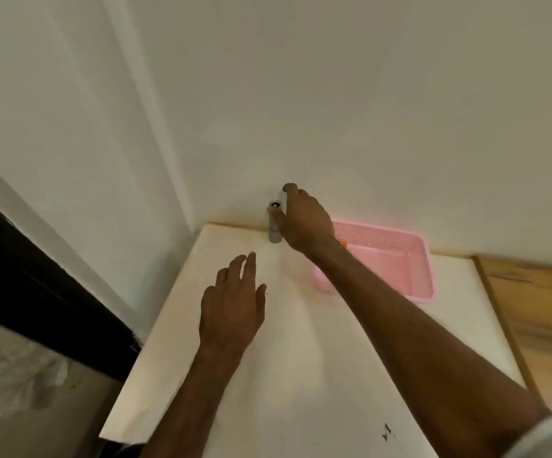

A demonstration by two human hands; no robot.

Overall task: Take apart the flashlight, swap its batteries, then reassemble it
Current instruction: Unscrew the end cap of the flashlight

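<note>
A person's right hand reaches across a white tabletop to a slim grey cylindrical flashlight that stands upright at the table's far edge, just in front of the pale wall. Its long axis runs vertically, with a dark circular end facing up. The right fingers curl around the cylinder's right side, and the hand appears to touch it, though blur leaves it unclear whether a firm grip has closed. The left hand hovers over the table, open and empty, fingers loosely spread, nearer the person and apart from the flashlight. A pink perforated plastic basket sits to the right, partly behind the right forearm, with a small orange item at its near wall. Judged from this, the right hand is clearly the nearer of the 2, and disassembly looks not yet begun; lifting the flashlight calls for closing the fingers across its upright axis.
</note>
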